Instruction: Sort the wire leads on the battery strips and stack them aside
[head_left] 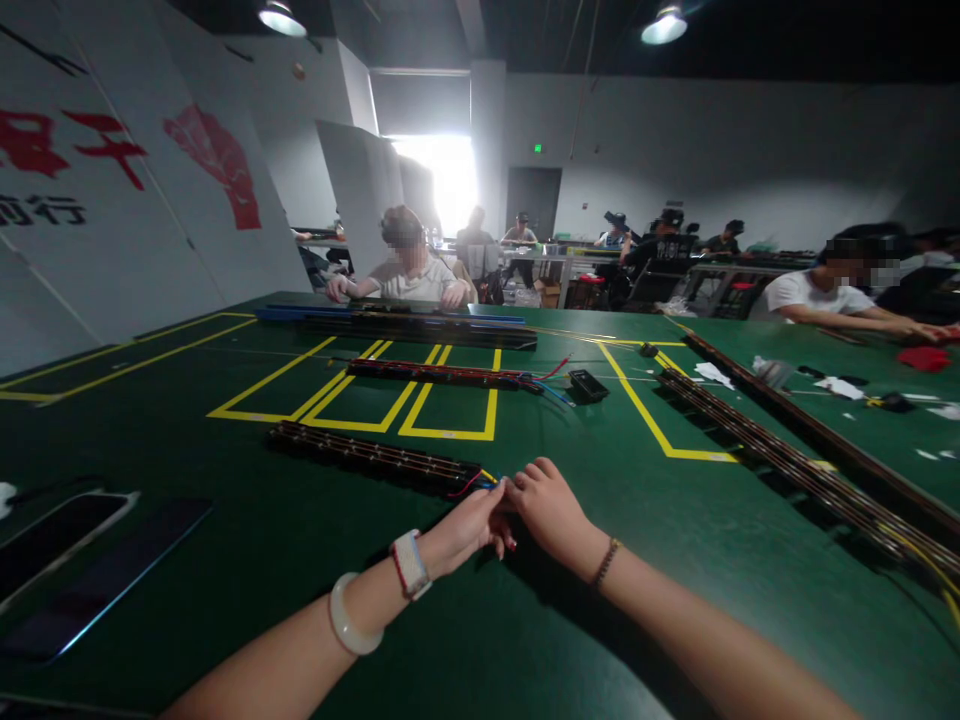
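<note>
A dark rail with copper-coloured strips (375, 452) lies on the green table in front of me. At its right end, yellow, blue and red wires (486, 478) come out and run to my fingers. My left hand (469, 525), with a watch strap and a pale bangle at the wrist, is closed in a pinch on these wires. Touching it from the right, my right hand (551, 510) is also closed, its fingertips pressed together at the wire ends. What sits between the right fingertips is hidden.
Behind lies a similar rail with loose wires (450, 374) beside a small black box (587, 385). Long rails (780, 455) stretch along the right. Two phone-like slabs (112, 580) lie at left. Across the table sits a person (409, 265); another (832, 295) works at right.
</note>
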